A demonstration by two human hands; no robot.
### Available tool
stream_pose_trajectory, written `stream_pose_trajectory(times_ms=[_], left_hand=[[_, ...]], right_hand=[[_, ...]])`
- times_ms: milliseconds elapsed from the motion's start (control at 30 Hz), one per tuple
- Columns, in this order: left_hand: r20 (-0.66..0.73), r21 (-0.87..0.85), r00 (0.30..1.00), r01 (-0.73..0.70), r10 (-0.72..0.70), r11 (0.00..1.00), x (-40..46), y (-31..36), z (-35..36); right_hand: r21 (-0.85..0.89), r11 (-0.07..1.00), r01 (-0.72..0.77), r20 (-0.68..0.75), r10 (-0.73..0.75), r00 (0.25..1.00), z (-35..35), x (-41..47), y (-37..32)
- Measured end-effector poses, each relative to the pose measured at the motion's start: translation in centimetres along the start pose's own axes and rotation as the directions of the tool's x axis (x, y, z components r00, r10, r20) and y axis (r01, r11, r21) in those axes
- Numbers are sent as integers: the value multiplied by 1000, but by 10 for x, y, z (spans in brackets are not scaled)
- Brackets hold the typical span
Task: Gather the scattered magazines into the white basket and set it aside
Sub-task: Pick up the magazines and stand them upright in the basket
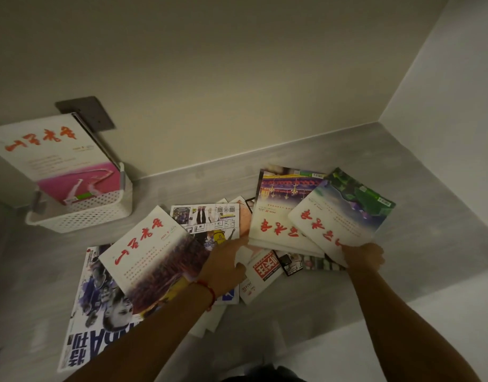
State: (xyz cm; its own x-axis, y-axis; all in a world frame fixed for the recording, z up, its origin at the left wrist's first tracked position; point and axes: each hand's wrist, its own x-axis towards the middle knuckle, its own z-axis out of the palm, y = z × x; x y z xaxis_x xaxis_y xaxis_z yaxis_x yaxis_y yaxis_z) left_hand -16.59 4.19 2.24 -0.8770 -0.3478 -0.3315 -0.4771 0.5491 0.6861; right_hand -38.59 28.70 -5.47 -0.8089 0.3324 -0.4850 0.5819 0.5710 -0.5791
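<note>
A white perforated basket (99, 216) stands on the grey floor at the back left, against the wall. One magazine with a pink-and-white cover (58, 161) stands upright in it. Several magazines lie scattered in front of me. My right hand (364, 257) grips the near edge of a magazine with a green cover (344, 216), raised off the floor. My left hand (226, 263) holds the near left corner of a thin stack topped by a night-scene cover (278, 213). Left of it, a magazine with red calligraphy (151, 255) lies on a large basketball magazine (99, 304).
More covers lie underneath: a white one with a red block (262, 274) and a sports one (209, 219). A dark wall plate (85, 111) sits above the basket. The wall skirting runs behind the pile, with a corner at the far right (379, 122).
</note>
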Motion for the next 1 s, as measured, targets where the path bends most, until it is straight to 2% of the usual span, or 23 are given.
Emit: stream_pose_trajectory(times_ms=[67,133,200,300,367,433,500,567,633,700,767,800,900,967,1000], left_hand=[[9,33,1000,-25,25,999,0,9,-2],[-9,71,997,-76,77,995,1,20,-5],[-30,94,989,-143,147,985,4,34,-10],[-81,153,961,-250,264,956,11,58,-27],[-151,196,919,-332,363,923,14,76,-45],[-247,305,845,-397,474,866,15,91,-65],[-319,474,772,-373,550,797,15,102,-86],[-329,630,741,-289,585,720,16,108,-107],[-307,711,763,-214,569,670,16,107,-124],[-278,736,827,-143,488,662,12,95,-139],[-271,617,890,-132,367,776,5,76,-149],[-271,503,908,-149,319,851,1,64,-153],[-360,196,907,-154,217,968,-20,28,-166],[-466,-5,880,-99,85,995,-36,2,-174],[-502,-128,865,-77,2,989,-45,-11,-179]], right_hand=[[327,940,92,5,-99,995,-3,-4,2],[503,844,189,-2,-217,976,-5,-15,-5],[535,794,288,12,-348,937,-9,-29,-22],[485,750,450,39,-532,846,-21,-47,-50],[391,687,612,64,-684,727,-32,-57,-73],[300,587,752,127,-806,578,-45,-75,-103],[226,489,843,230,-867,442,-54,-98,-130],[205,405,891,279,-897,343,-60,-125,-157],[262,361,895,306,-911,278,-63,-151,-181],[304,266,915,351,-924,152,-57,-177,-200],[303,126,945,331,-943,20,-43,-195,-214],[337,134,932,318,-948,22,-33,-201,-218],[483,255,838,253,-956,145,-3,-211,-221],[387,337,858,211,-938,274,22,-206,-216],[349,438,829,221,-898,382,34,-204,-212]])
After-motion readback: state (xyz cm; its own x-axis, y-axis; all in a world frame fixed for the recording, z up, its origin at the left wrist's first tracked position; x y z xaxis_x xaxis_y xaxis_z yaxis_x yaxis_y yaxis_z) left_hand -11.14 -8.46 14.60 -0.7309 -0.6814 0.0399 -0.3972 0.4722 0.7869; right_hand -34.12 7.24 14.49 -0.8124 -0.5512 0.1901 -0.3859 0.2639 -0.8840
